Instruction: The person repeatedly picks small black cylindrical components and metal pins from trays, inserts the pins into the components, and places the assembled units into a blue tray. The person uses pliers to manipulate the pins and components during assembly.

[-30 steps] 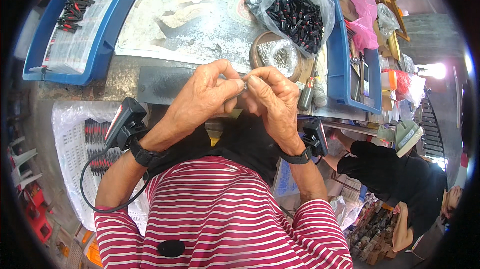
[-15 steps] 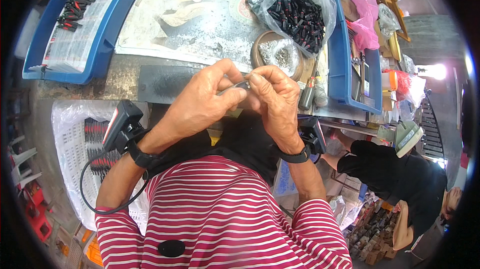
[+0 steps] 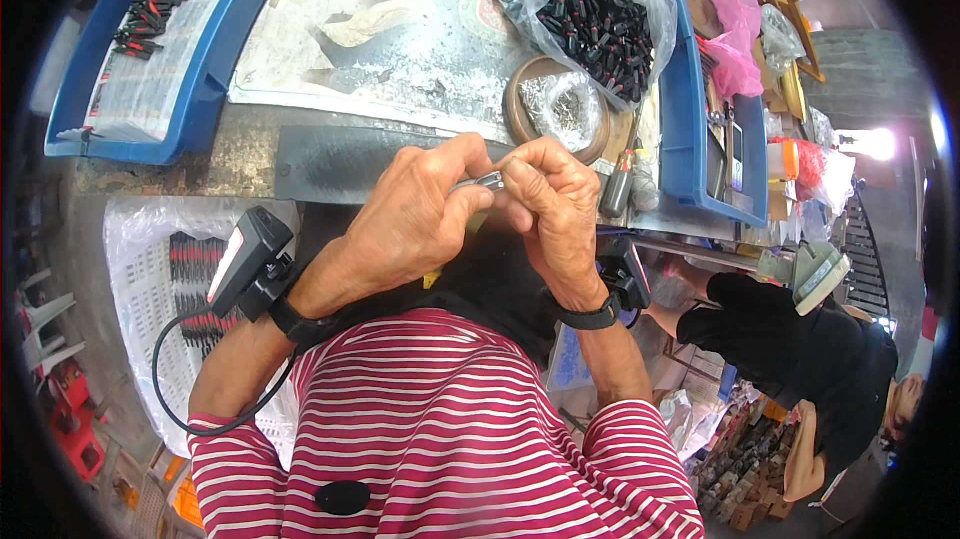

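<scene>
My left hand (image 3: 415, 214) and my right hand (image 3: 553, 207) meet at the near edge of the workbench. Together they pinch a small grey metal part (image 3: 484, 181) between thumbs and fingertips. Most of the part is hidden by the fingers. Just beyond the hands stands a round tin (image 3: 523, 111) holding small shiny metal pieces. A clear plastic bag (image 3: 598, 14) of black and red parts lies behind it. Each wrist carries a black strap with a small device.
A blue tray (image 3: 215, 44) with black and red parts sits at the left, another blue tray (image 3: 685, 89) at the right. A white plastic basket (image 3: 150, 284) with similar parts stands lower left. A small bottle (image 3: 615, 187) stands by my right hand. Another person in black (image 3: 800, 359) is lower right.
Both hands have stayed together on the small part, shifting only slightly as the fingers work it. Nothing else has moved.
</scene>
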`<state>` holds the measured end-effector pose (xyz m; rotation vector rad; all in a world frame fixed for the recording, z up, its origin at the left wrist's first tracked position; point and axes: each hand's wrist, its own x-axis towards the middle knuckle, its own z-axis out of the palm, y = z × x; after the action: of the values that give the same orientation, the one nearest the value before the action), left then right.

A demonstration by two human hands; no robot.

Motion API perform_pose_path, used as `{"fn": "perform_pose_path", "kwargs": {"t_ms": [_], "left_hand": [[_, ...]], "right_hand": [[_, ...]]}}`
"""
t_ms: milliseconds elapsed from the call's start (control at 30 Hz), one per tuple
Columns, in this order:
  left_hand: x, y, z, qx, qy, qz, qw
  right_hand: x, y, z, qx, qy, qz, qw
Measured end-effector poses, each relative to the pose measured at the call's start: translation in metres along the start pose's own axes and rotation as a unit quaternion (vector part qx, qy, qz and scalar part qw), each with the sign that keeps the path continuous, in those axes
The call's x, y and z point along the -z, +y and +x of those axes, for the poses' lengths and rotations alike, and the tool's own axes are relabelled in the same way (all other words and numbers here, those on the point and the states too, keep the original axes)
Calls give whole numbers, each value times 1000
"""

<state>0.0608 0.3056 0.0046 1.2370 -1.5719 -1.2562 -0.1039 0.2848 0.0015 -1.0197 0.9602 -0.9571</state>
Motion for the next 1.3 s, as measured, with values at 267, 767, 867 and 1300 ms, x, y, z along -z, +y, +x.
{"fn": "perform_pose_path", "kwargs": {"t_ms": [267,767,867,1300], "left_hand": [[-6,-1,0,-17,15,26,999],[-13,0,2,15,12,15,1000],[-14,-2,4,15,15,-16,1000],[-4,-4,7,106,-57,-218,969]], "right_hand": [[6,-4,4,-53,-24,10,998],[9,-1,6,-57,5,-3,998],[8,1,5,-50,16,6,999],[5,0,1,-28,27,-41,998]]}}
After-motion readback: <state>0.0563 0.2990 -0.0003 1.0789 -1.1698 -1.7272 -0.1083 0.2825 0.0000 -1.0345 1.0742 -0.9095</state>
